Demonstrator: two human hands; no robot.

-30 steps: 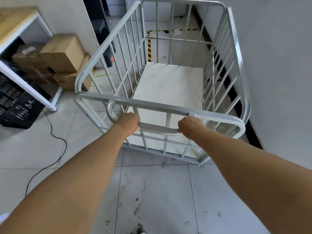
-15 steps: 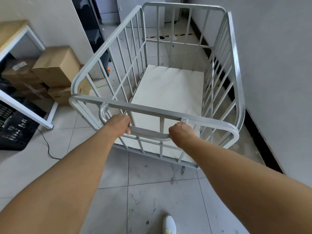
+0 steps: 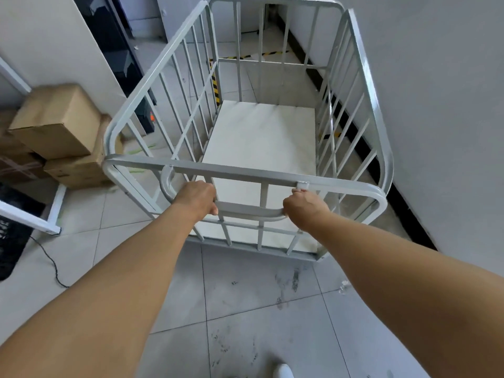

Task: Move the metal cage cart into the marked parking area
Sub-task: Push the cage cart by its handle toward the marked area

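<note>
The left hand [image 3: 197, 197] grips the left part of the handle [image 3: 251, 211], and the right hand [image 3: 304, 205] grips its right end. The fingers of both hands are curled round the bar. The handle sits on the near end of the cart [image 3: 237, 171], which stands on the tiled floor [image 3: 245, 309] directly ahead of both hands.

At far left, a black crate [image 3: 13, 241] lies under a white frame [image 3: 57, 208], with a cable [image 3: 51, 266] trailing across the tiles. Stacked cardboard boxes [image 3: 54, 124] sit just beside the cart's near left corner; whether they touch it cannot be told. A dark cabinet [image 3: 117, 50] stands beyond them. Striped tape [image 3: 215, 85] on the floor shows through the bars at the far end.

The cart's right side runs near the wall [image 3: 450, 105] and its black baseboard [image 3: 403, 208], with only a narrow strip of floor between. Open tiles lie behind the cart, round a white shoe [image 3: 283, 372].
</note>
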